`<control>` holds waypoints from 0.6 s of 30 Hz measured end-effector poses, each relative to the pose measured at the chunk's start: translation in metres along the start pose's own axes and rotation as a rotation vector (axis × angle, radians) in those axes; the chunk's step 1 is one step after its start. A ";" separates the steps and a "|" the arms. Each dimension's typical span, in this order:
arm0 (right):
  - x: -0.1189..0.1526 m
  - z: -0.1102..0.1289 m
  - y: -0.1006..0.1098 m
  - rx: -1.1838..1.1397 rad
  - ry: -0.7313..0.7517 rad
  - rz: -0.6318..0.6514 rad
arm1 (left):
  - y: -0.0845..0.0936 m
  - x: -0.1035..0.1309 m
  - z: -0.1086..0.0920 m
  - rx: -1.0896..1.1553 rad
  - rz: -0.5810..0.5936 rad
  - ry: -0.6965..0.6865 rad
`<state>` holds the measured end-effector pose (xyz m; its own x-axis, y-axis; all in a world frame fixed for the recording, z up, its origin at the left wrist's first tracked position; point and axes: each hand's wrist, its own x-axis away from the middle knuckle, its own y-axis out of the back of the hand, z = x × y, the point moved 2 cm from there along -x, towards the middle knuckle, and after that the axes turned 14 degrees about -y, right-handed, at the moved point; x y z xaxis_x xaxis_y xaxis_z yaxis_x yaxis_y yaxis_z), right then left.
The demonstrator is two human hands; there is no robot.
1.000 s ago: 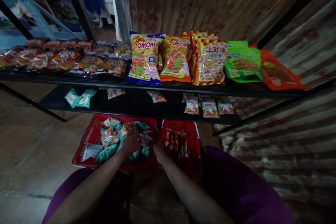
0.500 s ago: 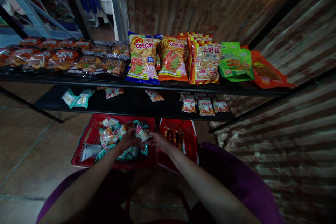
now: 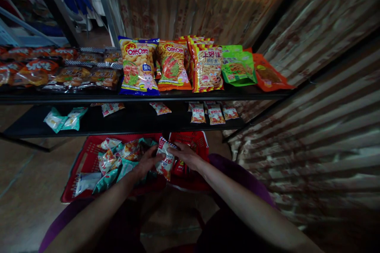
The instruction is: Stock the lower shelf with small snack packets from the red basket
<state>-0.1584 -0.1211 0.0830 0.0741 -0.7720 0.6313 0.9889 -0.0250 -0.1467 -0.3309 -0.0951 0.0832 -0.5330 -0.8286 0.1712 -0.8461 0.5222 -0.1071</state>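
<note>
Between my two hands is a small white, red and orange snack packet (image 3: 165, 159), its printed front turned up to me. My left hand (image 3: 147, 163) grips its left edge, and my right hand (image 3: 184, 155) has its fingers closed on the right edge. Beneath my left hand stands a red basket (image 3: 69, 185) with a loose heap of teal packets (image 3: 106, 182) and white-and-orange packets (image 3: 107, 162). Under my right hand a second red basket (image 3: 202, 141) holds red packets (image 3: 180, 167), partly covered by the hand.
A black lower shelf (image 3: 133, 123) carries two teal packets (image 3: 73, 118) and several small white-and-orange packets (image 3: 215, 114). On the upper shelf (image 3: 178, 97) stand large snack bags (image 3: 139, 65) and wrapped breads or cakes (image 3: 37, 72). Corrugated sheeting (image 3: 320, 126) closes off the right side.
The packet in my hands has turned from tilted to upright, with its front now showing. It sits nearer the gap between the baskets. The whole view has shifted to the right.
</note>
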 end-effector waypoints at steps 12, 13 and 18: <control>-0.011 0.006 0.055 -0.148 0.022 -0.140 | -0.026 -0.006 0.022 0.086 0.109 0.083; -0.011 0.007 0.057 -0.131 0.033 -0.136 | -0.027 -0.007 0.024 0.101 0.125 0.082; -0.007 0.011 0.065 -0.154 0.027 -0.168 | -0.025 -0.012 0.028 0.136 0.143 0.074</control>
<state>-0.0936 -0.1107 0.0775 -0.0956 -0.7651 0.6367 0.9553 -0.2502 -0.1572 -0.3037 -0.1039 0.0561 -0.6502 -0.7286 0.2152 -0.7569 0.5969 -0.2661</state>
